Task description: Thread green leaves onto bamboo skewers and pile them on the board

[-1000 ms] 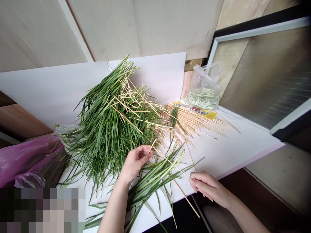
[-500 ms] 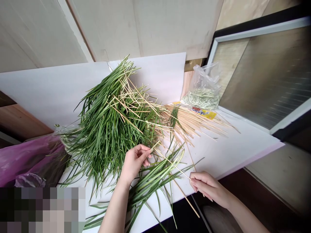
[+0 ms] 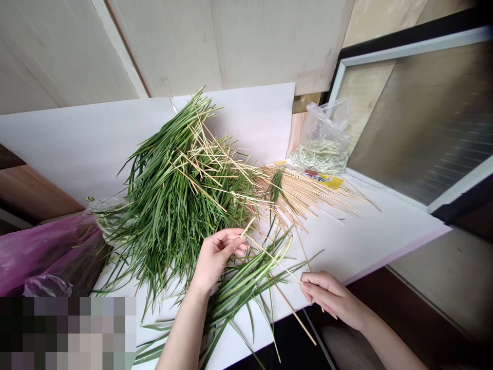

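Observation:
My left hand (image 3: 221, 254) pinches the pale end of a garlic chive (image 3: 248, 226), thumb against fingers. In my right hand (image 3: 327, 295) is a thin bamboo skewer (image 3: 281, 265), which slants up to the left. Its far tip reaches the chive at my left fingertips; whether it pierces the stalk I cannot tell. Under the skewer lies a loose bunch of garlic chives (image 3: 246, 288), pale ends toward the upper right. Behind my left hand rises a large heap of garlic chives (image 3: 165, 205), with several skewers (image 3: 204, 154) scattered across its right side.
Many bamboo skewers (image 3: 300, 195) fan out on the white tabletop (image 3: 370, 246) right of the heap. A clear plastic bag (image 3: 323, 144) with pale green strips stands at the back right. A purple bag (image 3: 50, 252) sits at the left. A glazed frame (image 3: 416, 118) borders the right.
My left hand has moved slightly right and up, bringing the chive's end to the skewer's tip. My right hand has hardly moved.

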`<control>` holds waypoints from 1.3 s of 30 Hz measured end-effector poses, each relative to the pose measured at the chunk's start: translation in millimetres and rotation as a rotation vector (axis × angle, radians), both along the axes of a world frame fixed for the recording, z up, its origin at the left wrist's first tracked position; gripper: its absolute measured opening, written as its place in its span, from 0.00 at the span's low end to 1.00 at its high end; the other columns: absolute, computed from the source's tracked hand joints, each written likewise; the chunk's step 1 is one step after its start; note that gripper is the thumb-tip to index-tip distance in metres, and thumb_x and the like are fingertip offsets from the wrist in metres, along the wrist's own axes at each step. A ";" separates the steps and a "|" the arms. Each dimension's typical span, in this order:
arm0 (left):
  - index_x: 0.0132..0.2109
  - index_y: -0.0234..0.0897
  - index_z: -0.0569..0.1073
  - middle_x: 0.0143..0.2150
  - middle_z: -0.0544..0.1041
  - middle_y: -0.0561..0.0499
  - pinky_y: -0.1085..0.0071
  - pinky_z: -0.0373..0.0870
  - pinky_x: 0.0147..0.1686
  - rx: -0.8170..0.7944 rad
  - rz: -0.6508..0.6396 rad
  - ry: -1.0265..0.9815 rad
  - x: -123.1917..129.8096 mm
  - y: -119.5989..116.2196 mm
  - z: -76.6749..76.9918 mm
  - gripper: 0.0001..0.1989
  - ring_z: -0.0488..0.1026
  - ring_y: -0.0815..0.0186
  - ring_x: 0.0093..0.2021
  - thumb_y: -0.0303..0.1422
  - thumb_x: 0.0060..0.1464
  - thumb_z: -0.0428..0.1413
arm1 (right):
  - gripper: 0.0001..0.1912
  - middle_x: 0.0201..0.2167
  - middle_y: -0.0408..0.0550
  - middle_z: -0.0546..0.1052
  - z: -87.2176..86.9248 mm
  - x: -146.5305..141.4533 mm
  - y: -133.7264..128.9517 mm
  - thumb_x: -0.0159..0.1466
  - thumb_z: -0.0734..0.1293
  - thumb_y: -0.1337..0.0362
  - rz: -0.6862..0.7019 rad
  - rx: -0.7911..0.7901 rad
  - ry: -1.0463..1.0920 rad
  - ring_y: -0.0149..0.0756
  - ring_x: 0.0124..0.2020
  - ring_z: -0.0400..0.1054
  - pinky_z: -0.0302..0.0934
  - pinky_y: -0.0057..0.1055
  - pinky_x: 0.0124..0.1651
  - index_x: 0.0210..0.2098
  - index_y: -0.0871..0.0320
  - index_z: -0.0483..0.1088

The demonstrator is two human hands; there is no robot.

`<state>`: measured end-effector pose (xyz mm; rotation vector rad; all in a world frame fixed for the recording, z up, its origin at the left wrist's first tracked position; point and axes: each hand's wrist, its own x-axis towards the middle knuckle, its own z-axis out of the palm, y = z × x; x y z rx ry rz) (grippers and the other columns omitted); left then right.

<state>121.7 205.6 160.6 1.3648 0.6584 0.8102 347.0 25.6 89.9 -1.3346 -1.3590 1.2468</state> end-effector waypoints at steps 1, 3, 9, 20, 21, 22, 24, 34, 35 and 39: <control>0.45 0.32 0.82 0.33 0.83 0.48 0.75 0.78 0.35 -0.006 0.007 -0.004 0.1 -0.3 -0.3 0.16 0.80 0.68 0.32 0.36 0.50 0.69 | 0.25 0.15 0.34 0.56 -0.6 0.2 0.0 0.73 0.58 0.47 0.000 0.003 0.003 0.25 0.13 0.49 0.39 0.25 0.18 0.26 0.56 0.62; 0.44 0.32 0.82 0.33 0.83 0.47 0.74 0.79 0.36 -0.013 0.022 -0.009 0.2 -0.6 -1.0 0.16 0.80 0.67 0.32 0.36 0.49 0.69 | 0.24 0.15 0.33 0.56 -1.4 0.6 -0.3 0.73 0.59 0.47 -0.001 0.007 0.008 0.26 0.13 0.49 0.39 0.25 0.18 0.26 0.56 0.62; 0.44 0.32 0.82 0.33 0.84 0.47 0.73 0.80 0.36 -0.013 0.041 -0.015 1.6 0.5 -2.9 0.16 0.81 0.67 0.32 0.36 0.48 0.70 | 0.24 0.13 0.32 0.54 -1.3 0.4 -0.7 0.73 0.59 0.48 -0.013 0.012 0.008 0.26 0.12 0.48 0.40 0.25 0.18 0.27 0.56 0.62; 0.43 0.33 0.83 0.34 0.84 0.48 0.73 0.80 0.37 -0.009 0.049 -0.002 0.8 0.0 -2.4 0.16 0.80 0.68 0.32 0.36 0.47 0.70 | 0.24 0.11 0.30 0.52 -1.9 -1.1 0.6 0.73 0.59 0.47 -0.013 0.013 0.028 0.27 0.12 0.47 0.45 0.26 0.19 0.27 0.55 0.62; 0.43 0.33 0.83 0.34 0.84 0.48 0.73 0.80 0.37 -0.004 0.051 0.003 0.8 -0.2 -2.1 0.16 0.80 0.67 0.32 0.36 0.47 0.70 | 0.24 0.11 0.30 0.52 -1.7 -1.1 0.5 0.73 0.59 0.46 -0.015 0.014 0.029 0.27 0.12 0.47 0.45 0.26 0.19 0.27 0.55 0.62; 0.42 0.33 0.83 0.34 0.84 0.47 0.72 0.80 0.37 0.002 0.054 0.007 0.9 -0.5 -1.9 0.16 0.80 0.67 0.32 0.37 0.47 0.70 | 0.24 0.11 0.30 0.52 -1.5 -1.0 0.4 0.73 0.59 0.46 -0.017 0.016 0.030 0.27 0.12 0.47 0.45 0.26 0.19 0.27 0.55 0.62; 0.42 0.32 0.83 0.35 0.84 0.47 0.71 0.80 0.37 0.023 0.065 0.020 1.1 -1.1 -1.4 0.16 0.80 0.67 0.32 0.37 0.47 0.70 | 0.24 0.11 0.30 0.52 -1.1 -0.7 0.6 0.73 0.59 0.46 -0.018 0.019 0.031 0.27 0.12 0.46 0.45 0.26 0.19 0.27 0.55 0.62; 0.40 0.33 0.83 0.34 0.84 0.47 0.72 0.79 0.36 0.044 0.081 0.053 2.0 -2.8 -2.1 0.15 0.80 0.67 0.31 0.38 0.47 0.70 | 0.24 0.11 0.30 0.52 1.2 -1.4 -0.5 0.74 0.58 0.47 -0.013 0.022 0.027 0.27 0.12 0.47 0.45 0.26 0.20 0.27 0.55 0.61; 0.39 0.33 0.83 0.34 0.84 0.48 0.72 0.79 0.36 0.037 0.079 0.055 2.2 -3.1 -1.9 0.15 0.79 0.67 0.31 0.38 0.47 0.70 | 0.24 0.11 0.30 0.52 1.7 -1.5 -0.5 0.74 0.58 0.47 -0.013 0.021 0.023 0.27 0.12 0.47 0.45 0.26 0.20 0.27 0.55 0.61; 0.39 0.32 0.83 0.33 0.83 0.48 0.72 0.79 0.36 0.011 0.068 0.070 3.2 -4.6 -0.9 0.14 0.79 0.67 0.31 0.37 0.47 0.70 | 0.25 0.11 0.31 0.53 3.7 -2.0 0.2 0.73 0.59 0.45 -0.018 0.007 0.010 0.28 0.12 0.47 0.44 0.26 0.20 0.27 0.55 0.61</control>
